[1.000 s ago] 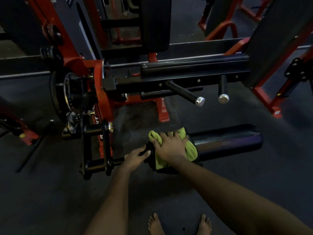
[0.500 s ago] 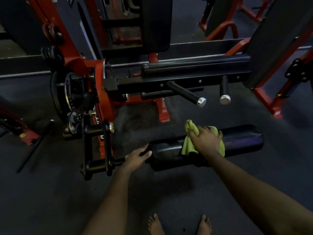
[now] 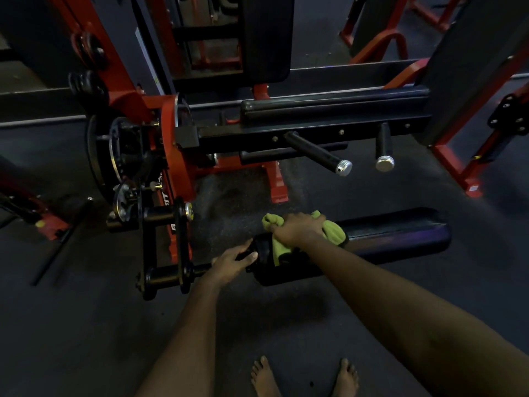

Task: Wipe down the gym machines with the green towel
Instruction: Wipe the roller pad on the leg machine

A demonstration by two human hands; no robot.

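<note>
Plainly, the crumpled green cloth towel (image 3: 334, 232) is soft, light and limp. It will bunch and slide under a palm rather than hold a shape, so it is best taken as a wad with the fingers curled over its top. The right hand (image 3: 297, 229) has it that way now, pressing it onto the long black padded roller (image 3: 395, 236) near the roller's left end. One tail of the towel hangs down the roller's near side. The roller's glossy cover looks slick, and, judging by its mount on a bar, it may turn under a wipe. The left hand (image 3: 232, 263) guards against that, thumb and fingers closed about the roller's left end, where the black steel bar (image 3: 171, 277) enters it. The red-and-black gym machine (image 3: 171, 156) looks heavy and rigid on the dark rubber floor (image 3: 86, 325), so firm pressure should not shift it. No bucket, bottle or other container shows, and whether the towel is damp cannot be told.
</note>
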